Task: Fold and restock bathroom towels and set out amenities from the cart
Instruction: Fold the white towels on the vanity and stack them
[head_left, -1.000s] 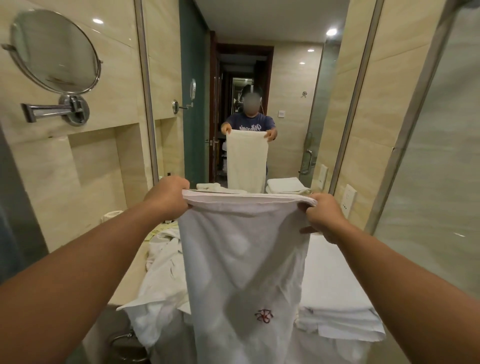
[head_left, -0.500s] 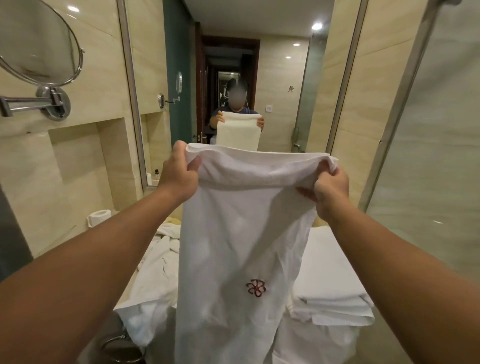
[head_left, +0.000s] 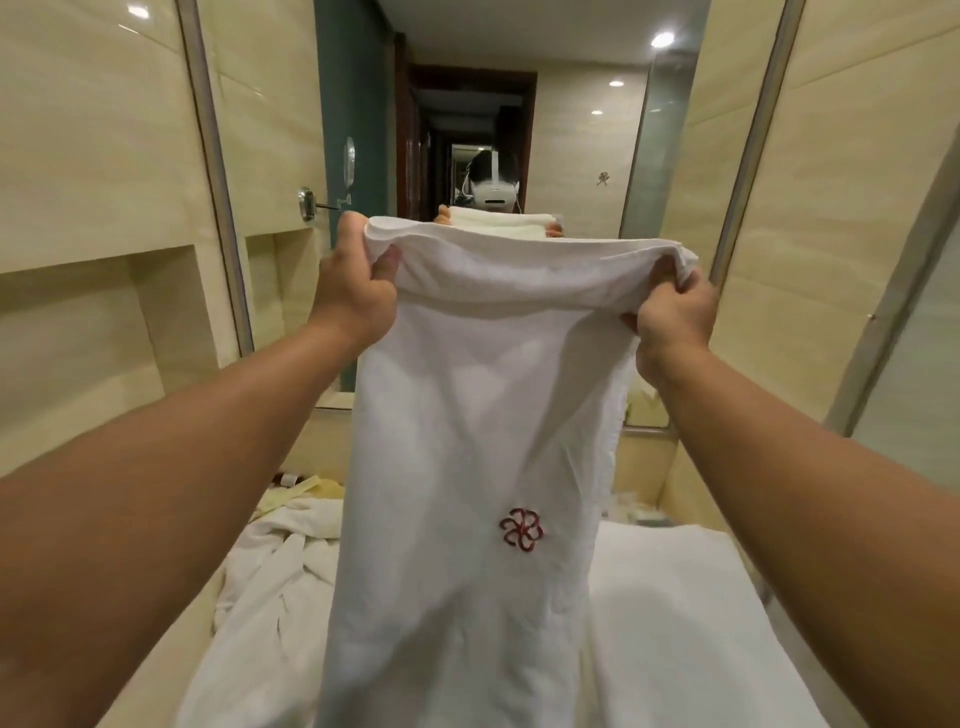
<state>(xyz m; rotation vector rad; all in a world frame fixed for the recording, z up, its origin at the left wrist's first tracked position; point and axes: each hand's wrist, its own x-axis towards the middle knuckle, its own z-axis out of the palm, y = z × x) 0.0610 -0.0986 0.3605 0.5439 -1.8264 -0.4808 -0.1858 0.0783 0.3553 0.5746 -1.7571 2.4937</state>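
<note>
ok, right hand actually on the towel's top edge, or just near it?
Touching. The head view shows the right hand pinching the top corner of the white towel, fabric bunched in its grip.

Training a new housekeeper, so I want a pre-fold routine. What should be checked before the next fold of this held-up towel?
1. Left hand grips a top corner of the towel: ok.
2. Right hand grips the other top corner: ok.
3. Cloth hangs without twist: ok.
4. Red emblem faces the person: ok.
5. Bottom hem free of the crumpled linen: cannot tell, out of frame.
6. Flat landing spot on the folded pile: ok.
</note>
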